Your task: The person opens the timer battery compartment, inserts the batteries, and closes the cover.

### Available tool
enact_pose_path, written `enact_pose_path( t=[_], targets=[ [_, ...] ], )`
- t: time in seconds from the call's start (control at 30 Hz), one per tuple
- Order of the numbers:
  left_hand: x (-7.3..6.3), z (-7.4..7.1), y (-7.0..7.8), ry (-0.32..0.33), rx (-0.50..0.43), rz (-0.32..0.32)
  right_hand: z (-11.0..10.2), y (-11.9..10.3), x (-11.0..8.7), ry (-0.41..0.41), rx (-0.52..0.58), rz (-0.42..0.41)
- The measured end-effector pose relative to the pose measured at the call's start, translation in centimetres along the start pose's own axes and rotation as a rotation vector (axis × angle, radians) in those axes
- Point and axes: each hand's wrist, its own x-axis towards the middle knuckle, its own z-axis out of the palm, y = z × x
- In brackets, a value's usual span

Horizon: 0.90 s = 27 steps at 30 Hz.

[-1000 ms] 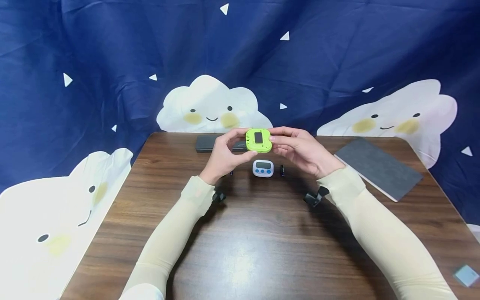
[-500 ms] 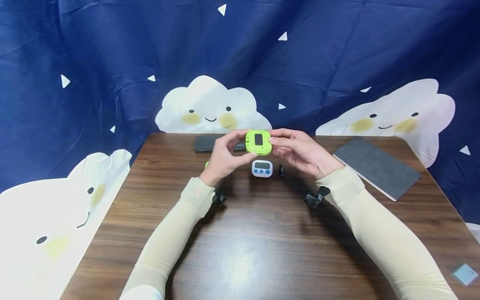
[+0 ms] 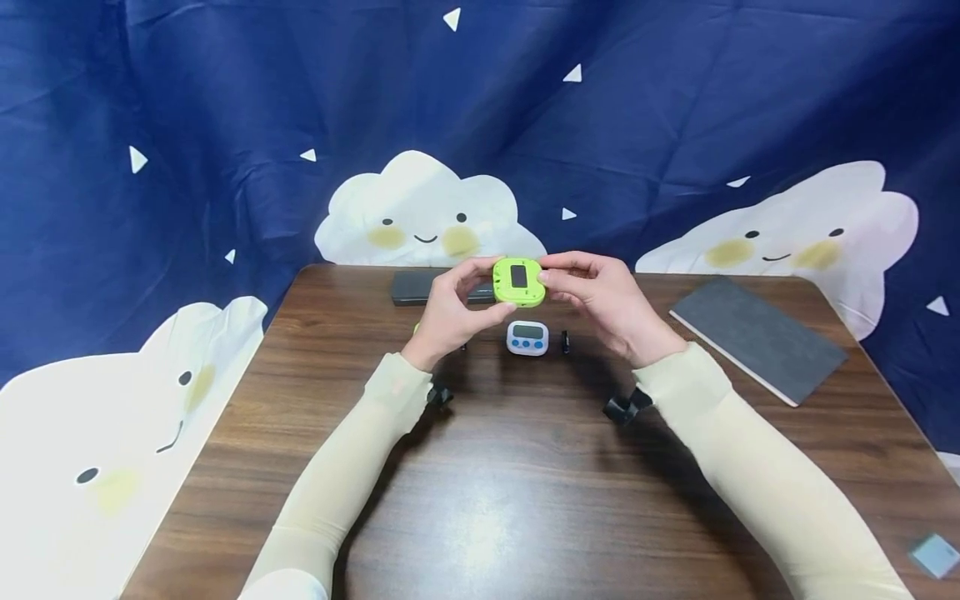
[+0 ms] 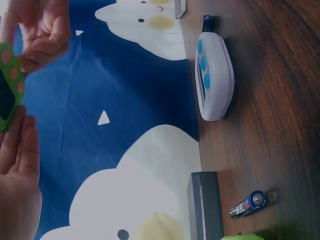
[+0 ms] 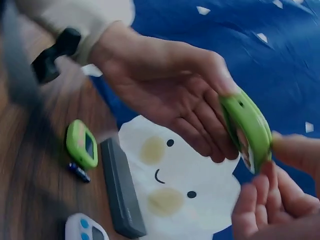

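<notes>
Raised above the table, a green digital timer (image 3: 508, 288) has its back with a dark rectangle toward the head camera. Pink buttons show on its front in the left wrist view. My left hand (image 3: 444, 323) grips its left side, thumb along the lower edge and fingers at the top. At its right edge my right hand (image 3: 603, 302) pinches it between thumb and forefinger. Below it on the table stands a white timer (image 3: 527, 339) with blue buttons. A blue battery (image 4: 248, 204) and a second green timer (image 5: 81, 143) lie close by, mostly hidden behind my left hand in the head view.
A dark grey case (image 3: 414, 287) lies at the table's back edge. Beside the white timer is a small dark cylinder (image 3: 566, 342). The grey notebook (image 3: 757, 337) lies at right, and a pale blue block (image 3: 934, 556) sits near the front right corner.
My right hand has shifted slightly on the timer's edge, its lower fingers drawn in and wrist turned a little. The left hand keeps its grip, and the view sways slightly.
</notes>
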Motion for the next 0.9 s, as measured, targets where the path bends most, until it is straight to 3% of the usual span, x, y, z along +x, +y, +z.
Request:
enact_pose_path(
  t=[0.27, 0.4, 0.6, 0.9],
  targets=[
    [0.2, 0.2, -0.1, 0.052, -0.019, 0.007, 2.5, 0.9, -2.7, 0.242, -0.474, -0.362],
    [0.1, 0.2, -0.1, 0.059, -0.020, 0.008, 3.8, 1.4, -3.5, 0.339, -0.652, -0.495],
    [0.0, 0.2, -0.1, 0.052, -0.030, 0.009, 4.8, 2.1, -3.7, 0.398, -0.730, -0.614],
    [0.0, 0.1, -0.1, 0.035, -0.028, 0.006, 4.5, 2.1, -3.5, 0.405, -0.745, -0.624]
  ],
)
